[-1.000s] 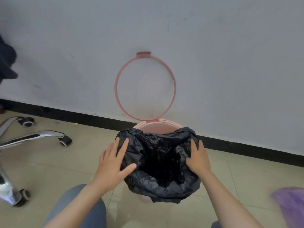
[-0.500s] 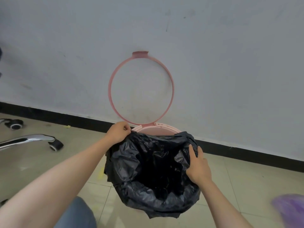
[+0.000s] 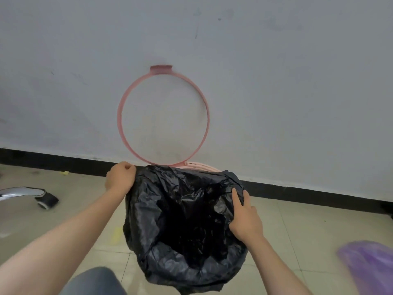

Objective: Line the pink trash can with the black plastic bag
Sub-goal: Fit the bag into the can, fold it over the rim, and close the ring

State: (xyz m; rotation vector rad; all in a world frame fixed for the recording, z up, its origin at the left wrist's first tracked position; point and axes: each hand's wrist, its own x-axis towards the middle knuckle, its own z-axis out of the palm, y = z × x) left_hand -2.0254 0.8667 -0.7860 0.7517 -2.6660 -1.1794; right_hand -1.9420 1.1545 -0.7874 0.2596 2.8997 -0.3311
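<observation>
The black plastic bag is draped over the pink trash can and covers nearly all of it. Only a strip of the can's far right rim shows. The can's pink ring lid stands open, upright against the wall. My left hand is shut on the bag's far left edge, at the can's back rim. My right hand lies on the bag's right side, fingers pressing the plastic against the rim. The can's body is hidden beneath the bag.
A chrome chair leg with a black caster lies on the tiled floor at the left. A blurred purple bag sits at the lower right. The white wall with a black skirting board runs just behind the can. My knee shows at the bottom.
My left hand moved from the bag's near left side to the far left rim and closed on the bag's edge, pulling it further back. My right hand has stayed on the right side.
</observation>
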